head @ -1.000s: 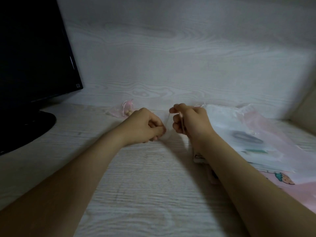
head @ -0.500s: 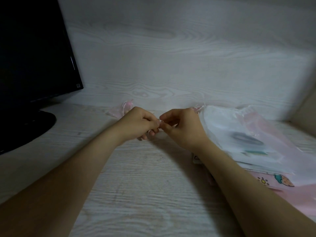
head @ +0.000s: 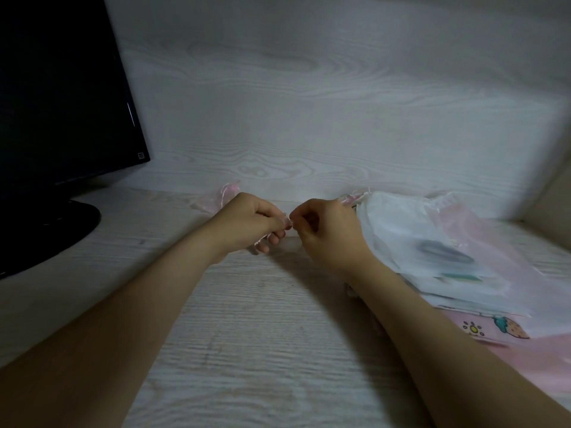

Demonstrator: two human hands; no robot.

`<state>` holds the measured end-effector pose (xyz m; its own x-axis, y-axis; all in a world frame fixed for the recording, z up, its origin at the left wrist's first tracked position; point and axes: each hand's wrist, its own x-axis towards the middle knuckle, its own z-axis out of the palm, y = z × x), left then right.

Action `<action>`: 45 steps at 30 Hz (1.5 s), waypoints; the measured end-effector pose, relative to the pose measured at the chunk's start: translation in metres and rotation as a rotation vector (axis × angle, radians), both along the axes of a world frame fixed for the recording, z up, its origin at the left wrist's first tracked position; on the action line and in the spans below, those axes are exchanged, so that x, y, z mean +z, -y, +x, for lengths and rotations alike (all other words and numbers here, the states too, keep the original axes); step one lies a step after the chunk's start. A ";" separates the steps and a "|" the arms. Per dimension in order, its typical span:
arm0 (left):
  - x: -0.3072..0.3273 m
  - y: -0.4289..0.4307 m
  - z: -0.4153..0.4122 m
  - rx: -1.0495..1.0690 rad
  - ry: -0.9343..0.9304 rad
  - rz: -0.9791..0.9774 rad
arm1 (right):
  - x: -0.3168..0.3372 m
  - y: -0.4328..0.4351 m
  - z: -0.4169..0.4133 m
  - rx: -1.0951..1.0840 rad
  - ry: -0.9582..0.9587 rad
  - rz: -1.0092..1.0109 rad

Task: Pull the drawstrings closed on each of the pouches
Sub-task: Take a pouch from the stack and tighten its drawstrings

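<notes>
My left hand [head: 251, 225] and my right hand [head: 327, 230] meet at the middle of the desk, fingertips almost touching. Both pinch something small and sheer pink, a small pouch [head: 289, 222] or its drawstring; most of it is hidden by my fingers. Another small pink organza pouch [head: 219, 199] lies on the desk just behind my left hand. To the right lies a pile of larger pouches, a white sheer one [head: 411, 230] on top and a pink one [head: 494, 242] beneath it.
A black monitor [head: 61, 94] on a round base [head: 46, 230] stands at the left. A pale wood-grain wall [head: 309, 118] closes off the back of the desk. A pink printed sheet with a strawberry [head: 509, 329] lies under the pile at right.
My hands have come together from slightly apart and risen a little. The right hand turned so its fingertips face the left hand.
</notes>
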<state>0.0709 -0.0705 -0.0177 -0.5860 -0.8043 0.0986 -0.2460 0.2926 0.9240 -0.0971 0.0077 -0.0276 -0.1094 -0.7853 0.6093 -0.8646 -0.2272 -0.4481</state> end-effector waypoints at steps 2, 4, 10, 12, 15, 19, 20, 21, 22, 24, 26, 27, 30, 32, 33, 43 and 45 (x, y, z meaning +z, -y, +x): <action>0.000 0.001 0.001 -0.009 -0.003 0.016 | 0.001 -0.002 0.001 0.068 -0.015 -0.023; -0.001 0.003 0.002 -0.034 0.007 0.036 | 0.002 -0.005 0.003 0.091 -0.061 -0.036; -0.002 0.007 0.005 -0.057 0.016 0.074 | 0.007 -0.005 0.004 0.066 -0.161 -0.069; -0.002 0.008 0.006 -0.083 0.007 0.093 | 0.007 -0.004 0.004 0.059 -0.182 -0.068; -0.004 0.009 0.007 -0.118 -0.025 0.127 | 0.006 0.000 0.007 0.037 -0.234 -0.082; -0.005 0.010 0.003 -0.116 -0.101 0.154 | 0.003 0.006 0.008 -0.034 -0.301 -0.090; -0.004 0.009 0.002 -0.116 -0.109 0.150 | 0.002 0.008 0.008 -0.057 -0.316 -0.085; -0.004 0.009 0.001 -0.118 -0.108 0.143 | 0.002 0.009 0.008 -0.084 -0.329 -0.069; -0.003 0.009 0.000 -0.125 -0.102 0.138 | 0.001 0.010 0.009 -0.117 -0.341 -0.051; -0.002 0.008 0.000 -0.143 -0.098 0.133 | 0.002 0.009 0.009 -0.179 -0.365 -0.020; 0.000 0.005 -0.002 -0.134 -0.089 0.103 | 0.003 0.007 0.008 -0.208 -0.387 -0.010; 0.002 0.003 -0.003 -0.122 -0.083 0.081 | 0.004 0.005 0.008 -0.212 -0.395 -0.002; 0.002 -0.003 -0.008 -0.066 -0.096 -0.002 | 0.006 0.003 0.010 -0.212 -0.405 0.029; -0.002 -0.003 -0.011 0.001 -0.110 -0.085 | 0.007 0.002 0.010 -0.212 -0.373 0.041; -0.004 -0.002 -0.012 0.020 -0.114 -0.119 | 0.008 0.001 0.010 -0.207 -0.354 0.048; -0.007 0.003 -0.008 0.008 -0.153 -0.420 | 0.012 -0.006 0.007 -0.078 0.083 0.078; -0.008 0.004 -0.008 0.002 -0.152 -0.453 | 0.013 -0.007 0.004 -0.064 0.239 0.136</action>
